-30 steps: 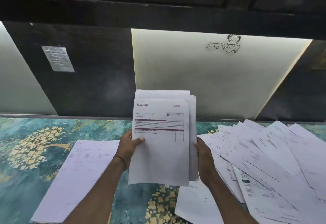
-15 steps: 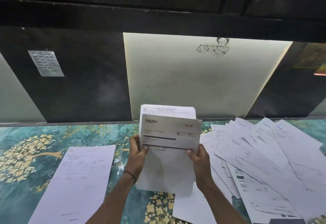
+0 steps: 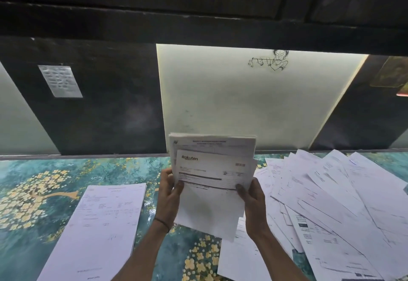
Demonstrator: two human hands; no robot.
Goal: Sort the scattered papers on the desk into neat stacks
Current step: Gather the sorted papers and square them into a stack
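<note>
I hold a bundle of white papers (image 3: 212,192) upright over the middle of the desk. Its front sheet carries a printed logo and form lines. My left hand (image 3: 169,194) grips the bundle's left edge, thumb on the front sheet. My right hand (image 3: 251,203) grips the right edge the same way. A neat stack of papers (image 3: 99,230) lies flat on the desk to the left. A fanned, scattered pile of papers (image 3: 331,210) covers the desk on the right, some sheets reaching under the bundle.
The desk (image 3: 44,183) has a teal top with a gold flower pattern. A wall of dark and pale panels (image 3: 231,104) rises right behind it, with a dark shelf overhead. A small drawing (image 3: 270,59) is on the pale panel.
The bundle has come down from in front of the wall towards the desk. Its front sheet has slid lower, showing the sheet behind. Both hands keep their grip.
</note>
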